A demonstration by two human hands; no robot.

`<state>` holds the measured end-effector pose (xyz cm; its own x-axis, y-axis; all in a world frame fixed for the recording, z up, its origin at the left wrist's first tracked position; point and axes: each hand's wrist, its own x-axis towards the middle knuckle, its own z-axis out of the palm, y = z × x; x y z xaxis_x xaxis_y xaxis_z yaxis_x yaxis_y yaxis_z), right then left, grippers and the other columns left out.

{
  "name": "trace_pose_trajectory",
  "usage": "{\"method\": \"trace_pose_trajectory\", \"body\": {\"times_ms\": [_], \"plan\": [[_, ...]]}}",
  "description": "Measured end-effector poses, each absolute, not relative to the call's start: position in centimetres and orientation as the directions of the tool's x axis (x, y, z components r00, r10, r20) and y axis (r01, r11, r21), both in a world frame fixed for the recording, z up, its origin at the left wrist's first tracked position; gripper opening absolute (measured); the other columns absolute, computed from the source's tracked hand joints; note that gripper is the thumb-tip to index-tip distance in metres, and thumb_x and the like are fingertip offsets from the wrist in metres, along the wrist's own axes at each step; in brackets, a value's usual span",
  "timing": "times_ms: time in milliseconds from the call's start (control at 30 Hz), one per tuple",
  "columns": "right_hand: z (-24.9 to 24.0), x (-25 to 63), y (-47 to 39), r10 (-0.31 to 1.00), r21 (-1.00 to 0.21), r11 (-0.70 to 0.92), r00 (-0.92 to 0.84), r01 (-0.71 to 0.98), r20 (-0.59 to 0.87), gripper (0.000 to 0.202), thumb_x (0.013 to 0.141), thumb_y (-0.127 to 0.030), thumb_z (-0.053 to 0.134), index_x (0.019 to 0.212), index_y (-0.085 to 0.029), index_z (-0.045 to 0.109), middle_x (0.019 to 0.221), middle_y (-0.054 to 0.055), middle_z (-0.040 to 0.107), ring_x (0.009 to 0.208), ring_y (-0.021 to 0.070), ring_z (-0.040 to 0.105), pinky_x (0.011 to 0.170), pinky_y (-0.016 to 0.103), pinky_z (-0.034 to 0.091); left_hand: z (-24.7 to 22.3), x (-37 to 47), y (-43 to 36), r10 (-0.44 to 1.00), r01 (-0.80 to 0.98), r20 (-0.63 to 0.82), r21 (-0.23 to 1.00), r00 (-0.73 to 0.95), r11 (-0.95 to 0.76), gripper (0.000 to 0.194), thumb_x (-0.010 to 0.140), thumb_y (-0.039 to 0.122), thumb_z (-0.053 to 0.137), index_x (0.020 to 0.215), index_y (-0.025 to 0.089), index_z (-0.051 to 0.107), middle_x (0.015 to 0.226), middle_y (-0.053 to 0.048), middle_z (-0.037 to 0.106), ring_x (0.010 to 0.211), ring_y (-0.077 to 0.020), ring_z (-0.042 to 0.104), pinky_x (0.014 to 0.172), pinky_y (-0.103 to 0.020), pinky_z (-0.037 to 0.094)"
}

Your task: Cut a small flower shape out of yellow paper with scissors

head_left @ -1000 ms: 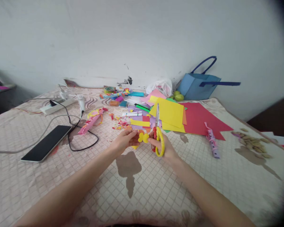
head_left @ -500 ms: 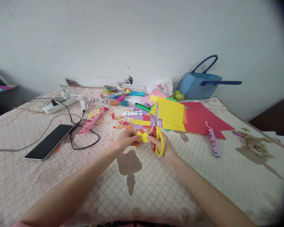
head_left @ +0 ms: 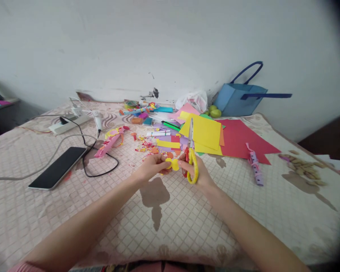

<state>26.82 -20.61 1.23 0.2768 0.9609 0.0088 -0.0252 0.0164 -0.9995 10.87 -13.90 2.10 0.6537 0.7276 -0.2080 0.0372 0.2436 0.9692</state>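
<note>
Your tabletop point(head_left: 181, 226) carries a blue bag point(head_left: 234, 104) at its far edge, near the right corner. Midway between the side edges, find your left hand point(head_left: 153, 166) and right hand point(head_left: 203, 173). The right grips scissors point(head_left: 192, 152), blades toward the far edge. Both hands' fingers pinch a yellow cutout point(head_left: 174, 164) between them.

And I count one pair of scissors point(head_left: 191, 155), one blue bag point(head_left: 235, 102), one power strip point(head_left: 68, 126), one dark-screened device point(head_left: 58, 168)!
</note>
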Motion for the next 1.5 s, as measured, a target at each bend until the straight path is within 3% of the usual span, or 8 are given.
{"method": "trace_pose_trajectory", "body": {"times_ms": [133, 333, 467, 733, 1000, 1233, 1500], "plan": [[1.5, 26.8, -20.7, 0.953, -1.0, -0.002, 0.302, -0.008, -0.005, 0.024, 0.064, -0.034, 0.068, 0.073, -0.021, 0.05, 0.057, -0.008, 0.048, 0.039, 0.0067, 0.04, 0.036, 0.021, 0.033, 1.9, 11.1, -13.7, 0.717, 0.01, -0.235, 0.953, 0.656, 0.303, 0.028, 0.073, 0.037, 0.07, 0.076, 0.012, 0.058, 0.068, -0.006, 0.068, 0.059, -0.0104, 0.063, 0.064, -0.023, 0.051], [1.9, 26.7, -20.9, 0.953, -1.0, -0.008, 0.303, -0.01, -0.011, 0.025, 0.064, -0.034, 0.068, 0.075, -0.021, 0.049, 0.059, -0.007, 0.05, 0.041, 0.007, 0.042, 0.036, 0.02, 0.034, 2.2, 11.3, -13.6, 0.699, -0.076, -0.334, 0.871, 0.632, 0.485, 0.042, 0.09, 0.045, 0.043, 0.078, 0.009, 0.06, 0.07, -0.011, 0.067, 0.06, -0.015, 0.066, 0.06, -0.026, 0.054], [2.1, 26.7, -21.0, 0.953, -1.0, -0.015, 0.304, -0.014, -0.019, 0.025, 0.064, -0.034, 0.068, 0.074, -0.021, 0.049, 0.057, -0.008, 0.047, 0.041, 0.0071, 0.04, 0.035, 0.02, 0.033, 2.0, 11.1, -13.8, 0.644, -0.047, -0.311, 0.879, 0.699, 0.475, 0.02, 0.08, 0.03, 0.064, 0.084, 0.011, 0.06, 0.075, -0.008, 0.068, 0.064, -0.0133, 0.066, 0.064, -0.024, 0.053], [1.9, 26.3, -20.9, 0.958, -1.0, -0.019, 0.286, -0.019, -0.024, 0.022, 0.064, -0.032, 0.066, 0.073, -0.02, 0.049, 0.058, -0.007, 0.048, 0.04, 0.0061, 0.04, 0.035, 0.02, 0.033, 1.6, 11.1, -14.2, 0.688, -0.027, -0.232, 0.939, 0.688, 0.344, 0.034, 0.062, 0.031, 0.079, 0.08, 0.012, 0.058, 0.076, -0.005, 0.068, 0.062, -0.0092, 0.062, 0.064, -0.023, 0.05], [2.1, 26.3, -21.2, 0.967, -1.0, -0.023, 0.253, 0.001, -0.023, 0.027, 0.074, -0.046, 0.061, 0.074, -0.021, 0.048, 0.043, -0.009, 0.041, 0.036, 0.0079, 0.039, 0.036, 0.02, 0.032, 1.7, 11.2, -14.2, 0.738, -0.004, -0.177, 0.972, 0.651, 0.237, 0.024, 0.067, 0.025, 0.074, 0.078, 0.012, 0.057, 0.067, -0.001, 0.065, 0.059, -0.008, 0.06, 0.062, -0.022, 0.048], [2.6, 26.2, -21.3, 0.964, -0.999, -0.042, 0.264, 0.008, -0.039, 0.029, 0.064, -0.039, 0.069, 0.073, -0.021, 0.049, 0.053, -0.008, 0.046, 0.039, 0.0072, 0.04, 0.036, 0.02, 0.032, 1.6, 11.2, -14.3, 0.712, 0.029, -0.181, 0.975, 0.678, 0.22, 0.028, 0.07, 0.035, 0.071, 0.078, 0.013, 0.057, 0.069, -0.002, 0.065, 0.06, -0.0087, 0.061, 0.063, -0.023, 0.049], [2.6, 26.3, -21.3, 0.972, -1.0, -0.023, 0.234, 0.0, -0.023, 0.028, 0.067, -0.04, 0.067, 0.072, -0.021, 0.048, 0.052, -0.008, 0.044, 0.039, 0.0073, 0.04, 0.036, 0.021, 0.033, 1.8, 11.1, -14.3, 0.704, 0.057, -0.21, 0.97, 0.678, 0.235, 0.029, 0.071, 0.038, 0.071, 0.074, 0.013, 0.057, 0.063, -0.003, 0.065, 0.058, -0.0099, 0.062, 0.059, -0.022, 0.05]]}}
